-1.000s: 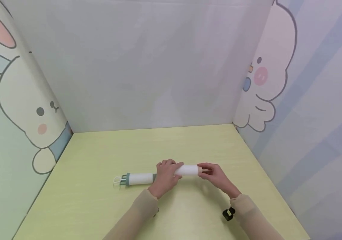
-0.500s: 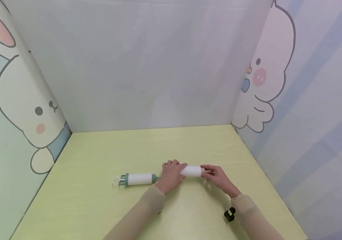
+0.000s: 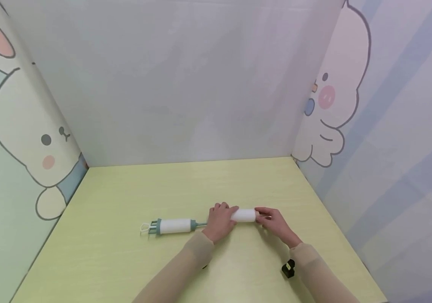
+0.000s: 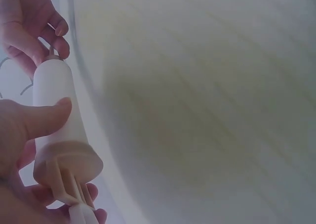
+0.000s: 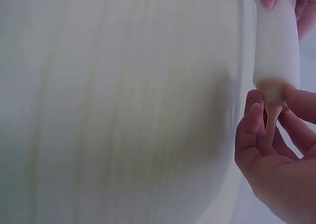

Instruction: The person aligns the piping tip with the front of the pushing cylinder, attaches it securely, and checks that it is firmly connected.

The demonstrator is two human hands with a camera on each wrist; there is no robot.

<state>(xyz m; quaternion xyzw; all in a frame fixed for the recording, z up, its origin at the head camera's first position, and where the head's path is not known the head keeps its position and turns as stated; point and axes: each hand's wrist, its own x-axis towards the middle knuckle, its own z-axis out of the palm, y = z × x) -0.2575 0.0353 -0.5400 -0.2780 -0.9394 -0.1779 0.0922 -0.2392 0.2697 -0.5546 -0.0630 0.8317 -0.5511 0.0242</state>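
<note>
Both hands are on a syringe-shaped tube (image 3: 243, 215) with a white barrel and tan ends. My left hand (image 3: 218, 221) grips the barrel, thumb across it in the left wrist view, close to the tan ribbed end (image 4: 69, 162). My right hand (image 3: 276, 225) has thumb and fingers around the tan cone (image 5: 271, 90) that narrows to a thin tip at the other end. Left of the hands, a like tube (image 3: 175, 226) with teal ends lies on the table, its white loop facing left and its thin teal tip pointing at my left hand, which hides the tip's end.
The pale yellow-green table (image 3: 185, 185) runs back to a plain grey-white curtain (image 3: 197, 92). Side walls with cartoon animals stand left and right. A small black device (image 3: 288, 268) sits by the right wrist.
My left hand and the tan-ended tube have shifted a little to the right, and the right hand slightly too. More of the teal tube's thin tip now shows.
</note>
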